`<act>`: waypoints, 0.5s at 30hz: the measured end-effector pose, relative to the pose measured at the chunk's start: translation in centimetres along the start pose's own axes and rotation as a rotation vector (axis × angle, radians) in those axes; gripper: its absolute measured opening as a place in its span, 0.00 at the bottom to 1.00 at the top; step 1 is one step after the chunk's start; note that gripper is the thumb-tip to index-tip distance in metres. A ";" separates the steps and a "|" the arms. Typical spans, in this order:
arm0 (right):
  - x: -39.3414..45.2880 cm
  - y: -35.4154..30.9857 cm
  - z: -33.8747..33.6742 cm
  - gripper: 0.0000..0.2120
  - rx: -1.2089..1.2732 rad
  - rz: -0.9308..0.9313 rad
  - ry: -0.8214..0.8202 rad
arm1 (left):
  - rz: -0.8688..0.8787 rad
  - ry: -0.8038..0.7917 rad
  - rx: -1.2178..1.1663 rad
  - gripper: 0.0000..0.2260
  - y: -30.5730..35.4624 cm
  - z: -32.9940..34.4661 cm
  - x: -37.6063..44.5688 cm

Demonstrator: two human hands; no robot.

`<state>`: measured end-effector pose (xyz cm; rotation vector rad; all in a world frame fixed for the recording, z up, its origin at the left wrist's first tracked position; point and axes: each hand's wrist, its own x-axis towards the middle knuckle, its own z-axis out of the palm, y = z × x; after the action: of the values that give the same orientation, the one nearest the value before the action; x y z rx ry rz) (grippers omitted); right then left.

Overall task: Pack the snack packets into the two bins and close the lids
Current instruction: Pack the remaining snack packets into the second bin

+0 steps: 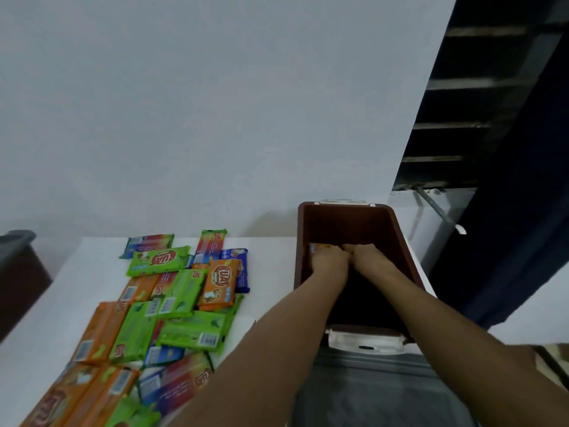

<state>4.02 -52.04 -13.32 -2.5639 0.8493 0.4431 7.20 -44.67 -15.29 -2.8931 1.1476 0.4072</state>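
Packet being placed: an orange-and-blue packet (320, 248) lies low inside the brown bin (345, 223), at its left wall. It is mostly hidden, so its long axis cannot be told.
Left hand (329, 261): deep in the bin, fingertips at that packet. I cannot tell whether the grip pinches it or only presses on it.
Right hand (369, 260): just beside the left, fingers down and out of sight, so the grip cannot be told.
Bin heading: mouth up and lid off, with the long axis running from the person toward the wall.
Step in hand: likely setting the first packets on the bin floor.
Next move: probably let go, lift both hands clear, then reach left to the packet pile (172, 303).
Pile: many green, orange and blue packets overlap on the white tabletop (271, 272), most lying lengthwise away from the person.
Second bin (18, 272): at the far left edge, well apart from the first, with a grey top.
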 end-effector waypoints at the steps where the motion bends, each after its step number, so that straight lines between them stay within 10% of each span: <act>1: -0.3 0.1 0.0 0.15 0.074 0.014 -0.027 | -0.005 -0.042 0.019 0.13 0.0 0.0 0.0; 9: -1.9 -6.8 -1.7 0.11 -0.065 -0.247 0.398 | -0.149 0.380 -0.145 0.12 -10.4 -6.9 -7.0; 15: -6.6 -18.6 8.4 0.06 -0.030 -0.519 0.044 | -0.561 -0.182 -0.076 0.25 -23.7 -3.4 -13.9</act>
<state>9.12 -31.22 -12.78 -2.6935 0.1675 0.2389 14.27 -18.32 -10.83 -2.9827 0.2765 0.6755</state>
